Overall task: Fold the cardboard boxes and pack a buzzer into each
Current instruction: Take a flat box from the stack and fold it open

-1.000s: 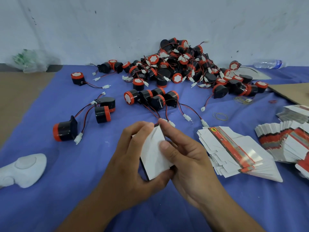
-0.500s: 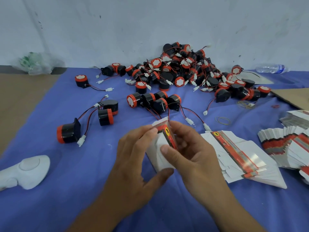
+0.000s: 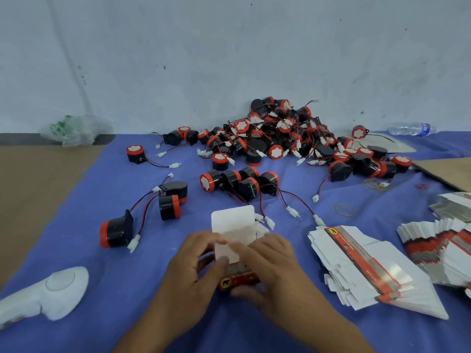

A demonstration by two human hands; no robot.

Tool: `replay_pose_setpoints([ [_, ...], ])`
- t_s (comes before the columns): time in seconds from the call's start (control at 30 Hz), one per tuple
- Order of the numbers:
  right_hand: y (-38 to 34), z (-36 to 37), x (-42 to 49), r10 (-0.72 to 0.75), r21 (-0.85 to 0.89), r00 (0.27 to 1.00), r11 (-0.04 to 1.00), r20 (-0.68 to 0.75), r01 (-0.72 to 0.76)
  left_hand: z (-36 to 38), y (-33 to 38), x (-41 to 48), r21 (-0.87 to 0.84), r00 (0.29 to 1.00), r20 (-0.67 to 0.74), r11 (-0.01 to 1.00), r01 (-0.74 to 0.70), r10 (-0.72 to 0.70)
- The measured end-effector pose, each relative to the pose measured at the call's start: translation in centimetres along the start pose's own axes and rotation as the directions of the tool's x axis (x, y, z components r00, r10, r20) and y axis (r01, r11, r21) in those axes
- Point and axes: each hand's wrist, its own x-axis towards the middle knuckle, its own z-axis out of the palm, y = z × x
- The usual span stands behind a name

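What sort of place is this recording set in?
Likely a small hand-packing workshop: a heap of identical buzzers against a bare wall, fanned stacks of flat printed boxes, one box held between left hand and right hand.

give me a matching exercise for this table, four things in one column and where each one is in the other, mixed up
Things
1. cardboard box
2. water bottle
3. plastic bag
4. white handheld device

Places
A. far left, against the wall
B. near left, lying on the blue cloth
C. held between the left hand and the right hand
D. far right, lying on its side by the wall

Pairs: 1-C, 2-D, 3-A, 4-B
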Motion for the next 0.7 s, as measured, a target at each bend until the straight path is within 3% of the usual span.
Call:
replay_pose_setpoints([
  [0.1, -0.3, -0.8, -0.1, 0.204, 0.044, 0.968, 0.979, -0.148, -0.199, -0.2, -0.4, 0.0, -0.015, 0.996, -0.078, 0.999, 0.038, -0.039],
  [0.17, -0.6, -1.0, -0.2, 0.307, -0.038, 0.933, 0.947, -0.188, -0.319, -0.2, -0.6, 0.1, 0.034, 0.992, -0.125, 0.999, 0.027, -0.022],
  [0.3, -0.4, -1.5, -0.2, 0.476, -0.088, 0.878, 0.874, -0.040, -0.478, -0.3, -0.8, 0.3, 0.155, 0.985, -0.172, 0.988, 0.006, 0.021],
  [0.37, -0.1, -1.6, -0.4, 0.546, -0.067, 0.835, 0.838, 0.076, -0.542, -0.5, -1.0, 0.4, 0.303, 0.989, -0.142, 0.953, 0.012, 0.033],
  [0.43, -0.4, -1.4, -0.5, 0.574, 0.054, 0.796, 0.804, 0.191, -0.592, -0.8, -1.3, 0.4, 0.462, 0.994, -0.108, 0.886, 0.027, 0.026],
  [0.5, -0.8, -1.0, -0.4, 0.577, 0.171, 0.788, 0.772, 0.214, -0.612, -0.5, -1.6, 0.3, 0.547, 1.000, 0.018, 0.837, 0.006, -0.018],
  [0.6, -0.8, -0.1, -0.1, 0.661, 0.240, 0.737, 0.699, 0.143, -0.674, 0.6, -2.2, -0.1, 0.467, 0.983, 0.183, 0.880, -0.088, 0.001],
  [0.7, -0.2, 0.5, 0.0, 0.742, 0.285, 0.653, 0.600, 0.151, -0.747, 0.4, -2.4, 0.2, 0.359, 0.992, 0.124, 0.932, -0.055, 0.012],
])
